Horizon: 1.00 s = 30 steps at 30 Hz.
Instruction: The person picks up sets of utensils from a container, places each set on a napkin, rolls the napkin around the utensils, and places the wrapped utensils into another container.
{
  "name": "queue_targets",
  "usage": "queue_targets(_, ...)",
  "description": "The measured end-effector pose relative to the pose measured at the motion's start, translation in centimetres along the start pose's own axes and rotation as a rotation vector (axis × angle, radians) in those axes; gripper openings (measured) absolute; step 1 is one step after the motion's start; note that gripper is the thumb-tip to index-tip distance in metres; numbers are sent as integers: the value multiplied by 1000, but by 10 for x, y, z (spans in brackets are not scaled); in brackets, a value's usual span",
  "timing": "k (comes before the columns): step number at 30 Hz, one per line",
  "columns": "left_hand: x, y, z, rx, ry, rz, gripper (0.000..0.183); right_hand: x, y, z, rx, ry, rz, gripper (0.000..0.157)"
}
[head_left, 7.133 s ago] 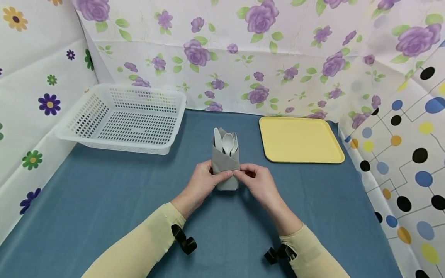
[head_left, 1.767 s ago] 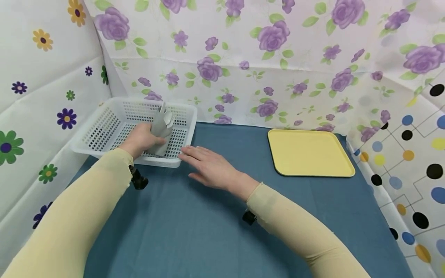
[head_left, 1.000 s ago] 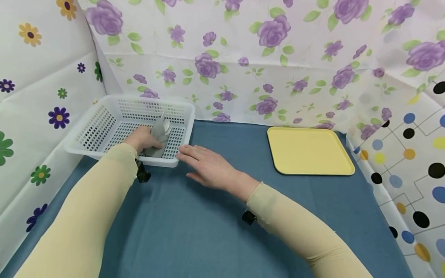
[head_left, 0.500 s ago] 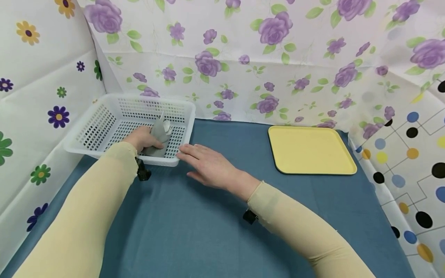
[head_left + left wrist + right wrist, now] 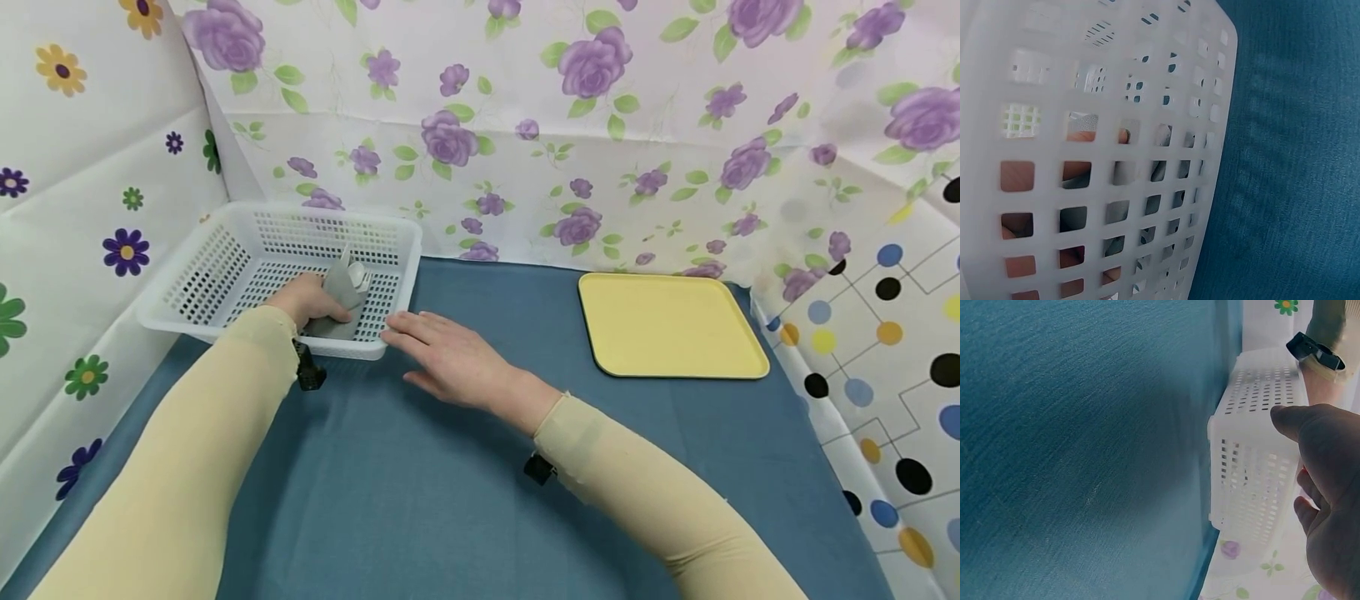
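Observation:
In the head view my left hand (image 5: 307, 302) reaches over the near rim into the white plastic basket (image 5: 337, 347). It grips a grey folded napkin pouch (image 5: 343, 287) low down inside the basket, toward the right end. A pale spoon (image 5: 357, 272) and a knife (image 5: 345, 253) stick out of the pouch's top, which leans up and away. The left wrist view looks through the basket wall (image 5: 1097, 150), with bits of fingers and grey cloth behind the holes. My right hand (image 5: 453, 358) has its fingers extended, tips right at the basket's near right corner.
A yellow tray (image 5: 675, 325) lies at the back right of the blue-covered table (image 5: 427, 492). Flower-printed sheeting (image 5: 510, 200) rises behind the table, with more patterned sheets at the left and right sides.
Earlier both hands pinched the napkin pouch at mid-table. My left hand then carried it left into the basket and lowered it, while my right hand came to the basket's corner. Lately little moves.

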<state>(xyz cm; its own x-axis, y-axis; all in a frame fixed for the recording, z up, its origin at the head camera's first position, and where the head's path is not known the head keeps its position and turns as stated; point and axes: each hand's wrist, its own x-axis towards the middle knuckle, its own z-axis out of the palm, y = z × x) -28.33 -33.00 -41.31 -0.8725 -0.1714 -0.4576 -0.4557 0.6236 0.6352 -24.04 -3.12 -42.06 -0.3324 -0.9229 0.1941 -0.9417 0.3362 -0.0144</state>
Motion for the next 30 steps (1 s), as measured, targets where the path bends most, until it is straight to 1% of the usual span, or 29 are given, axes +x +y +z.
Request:
queue_targets(4,-2,1,0,8,3,-7,71,0,-1,-1,-9,-6,2,69)
queue_targets(10,-5,1,1,23,20,-14,79,0,-1,-1,-15,-7,0,68)
queue_targets(17,-10,3,1,157,69,-8,79,0,-1,-1,-8,-2,-2,68)
queue_targets(19,-10,3,2,180,76,-4,79,-1,-1,0,-8,-3,-1,68)
queue_targets(23,-11,3,3,208,92,3,80,-1,-1,0,-10,-4,3,68)
queue_targets(30,-14,6,2,234,94,-4,79,0,-2,0,-7,-4,7,68)
